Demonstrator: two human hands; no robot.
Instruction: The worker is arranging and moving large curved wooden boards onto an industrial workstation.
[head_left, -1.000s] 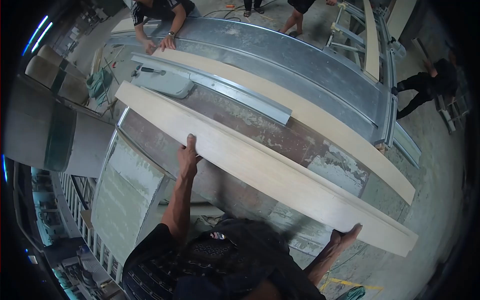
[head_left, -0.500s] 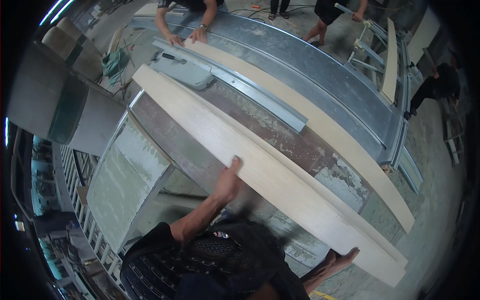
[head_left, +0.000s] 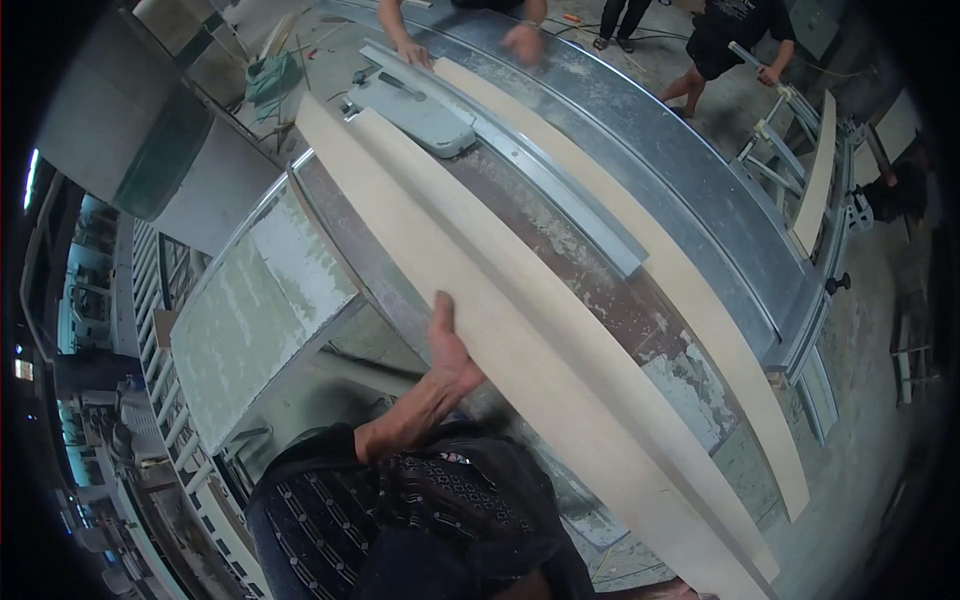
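Note:
A long pale plywood strip point(head_left: 510, 360) runs diagonally before me, tilted on its length. My left hand point(head_left: 452, 350) grips its near edge around the middle, thumb on top and fingers hidden beneath. At the lower border my right hand point(head_left: 672, 592), mostly cut off, holds the near right end. Against the far side of this strip lies a second pale strip point(head_left: 565, 310), with a shadowed groove between the two. Both lie over a worn, paint-flaked table point(head_left: 620, 305); whether the second strip rests on it I cannot tell.
Beyond are a metal fence point(head_left: 560, 190), a grey saw guard point(head_left: 425, 118) and another long strip point(head_left: 685, 285) beside a steel machine bed point(head_left: 640, 150). A co-worker's hand point(head_left: 412, 52) touches that strip's far end. Another person stands by a frame point(head_left: 785, 150) at right.
The two strips show a wider groove between them, the held one tilting more. My right hand has shifted toward the lower border. One co-worker hand has lifted off the far strip, blurred.

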